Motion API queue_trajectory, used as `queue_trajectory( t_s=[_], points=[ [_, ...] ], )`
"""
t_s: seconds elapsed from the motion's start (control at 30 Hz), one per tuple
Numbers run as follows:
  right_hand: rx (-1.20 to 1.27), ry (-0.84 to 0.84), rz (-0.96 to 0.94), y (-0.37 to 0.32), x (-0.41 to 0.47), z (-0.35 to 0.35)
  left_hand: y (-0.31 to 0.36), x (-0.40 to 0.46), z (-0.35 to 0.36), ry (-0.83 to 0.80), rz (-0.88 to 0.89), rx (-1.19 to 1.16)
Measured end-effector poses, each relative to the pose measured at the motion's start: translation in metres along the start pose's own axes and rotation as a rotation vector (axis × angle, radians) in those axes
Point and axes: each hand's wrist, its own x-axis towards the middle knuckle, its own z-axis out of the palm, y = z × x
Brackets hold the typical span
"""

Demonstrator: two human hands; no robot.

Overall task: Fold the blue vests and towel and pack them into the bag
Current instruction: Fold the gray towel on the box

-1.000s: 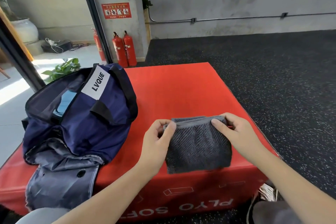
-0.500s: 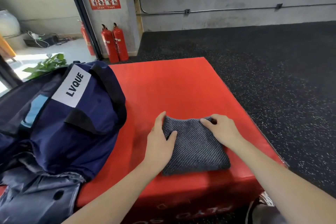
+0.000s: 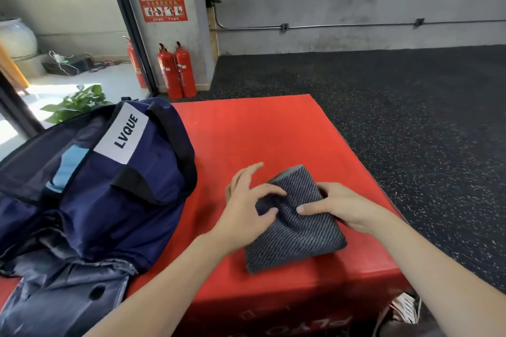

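A folded dark grey ribbed towel lies near the front right of the red plyo box. My left hand is on the towel's left side; its thumb and index finger pinch the bunched fabric while the other fingers spread out. My right hand grips the towel's right edge with the thumb on top. The open navy bag with a white LVQUE label sits on the left of the box, something light blue showing inside. A blue-grey garment lies in front of the bag.
Two red fire extinguishers stand by the concrete wall behind the box, and a third is by the door frame. A green plant grows behind the bag. Black speckled rubber floor lies to the right. A shoe shows at the lower right.
Both hands have moved from the towel's far edge to its middle, and the fabric is now bunched between them. The towel sits slightly turned. The bag has not moved.
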Motion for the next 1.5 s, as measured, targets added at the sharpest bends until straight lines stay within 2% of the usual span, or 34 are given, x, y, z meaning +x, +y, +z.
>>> queue_trajectory(
  t_s=[0.13, 0.23, 0.4, 0.47, 0.63, 0.7, 0.8, 0.9, 1.07, 1.2, 1.33, 1.5],
  points=[
    [0.068, -0.11, -0.096, -0.017, -0.017, 0.014, 0.007, 0.002, -0.039, -0.23, 0.007, -0.245],
    [0.046, -0.189, -0.124, -0.023, -0.026, 0.027, 0.009, -0.003, -0.061, -0.342, 0.013, -0.432],
    [0.002, -0.232, -0.105, -0.027, -0.034, 0.045, 0.016, -0.026, -0.09, -0.443, -0.088, -0.471],
    [-0.014, -0.216, -0.103, -0.028, -0.033, 0.054, 0.017, -0.039, -0.097, -0.381, -0.106, -0.407],
    [0.055, -0.264, -0.068, -0.031, -0.032, 0.076, 0.005, -0.076, -0.12, -0.056, -0.159, -0.323],
    [0.145, -0.276, -0.12, -0.029, -0.031, 0.093, -0.001, -0.091, -0.135, 0.052, -0.21, -0.34],
    [0.289, -0.196, -0.214, -0.034, -0.032, 0.129, -0.006, -0.111, -0.155, 0.234, -0.236, -0.404],
    [0.318, -0.191, -0.275, -0.053, -0.031, 0.171, -0.014, -0.128, -0.176, 0.398, -0.232, -0.386],
    [0.287, -0.089, -0.436, -0.113, -0.022, 0.232, -0.03, -0.161, -0.219, 0.444, -0.248, -0.209],
    [0.187, -0.106, -0.51, -0.18, -0.006, 0.279, -0.045, -0.172, -0.271, 0.559, -0.31, -0.077],
    [0.15, -0.208, -0.434, -0.236, 0.031, 0.329, -0.065, -0.163, -0.333, 0.672, -0.344, 0.02],
    [0.126, -0.203, -0.276, -0.274, 0.091, 0.359, -0.098, -0.118, -0.382, 0.592, -0.352, 0.174]
  ],
)
